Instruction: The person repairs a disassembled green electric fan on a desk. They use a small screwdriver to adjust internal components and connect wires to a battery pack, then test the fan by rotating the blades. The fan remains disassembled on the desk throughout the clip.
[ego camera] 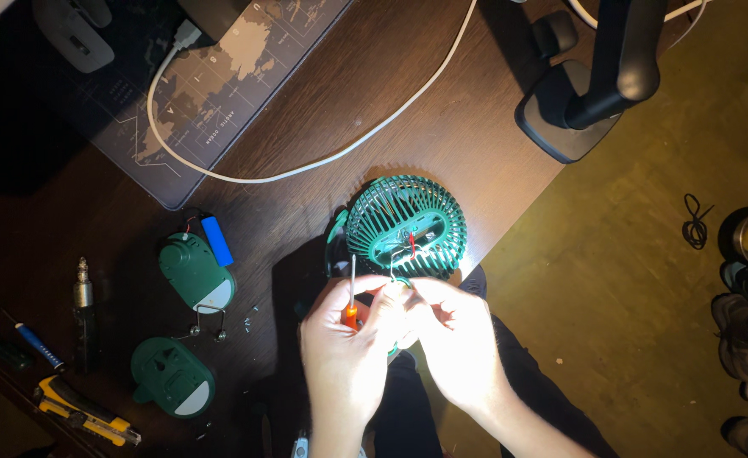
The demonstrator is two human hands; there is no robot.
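Hands meet at the bench edge, just under the green fan cage [406, 227]. My left hand [344, 356] is closed on an orange-handled screwdriver [352, 293], shaft pointing up. My right hand [454, 339] pinches something small by the cage's lower rim; I can't tell what. Left of me: green housing [194, 273] with a blue battery [217, 241], second green cover [173, 377], yellow utility knife [86, 413]. White cable [306, 170] loops above.

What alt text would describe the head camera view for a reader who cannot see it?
Two hands work at a green fan grille on a dark wooden table; the left hand holds a small screwdriver, and the right hand is beside it. Green fan housing parts, a blue battery and a white cable lie nearby.
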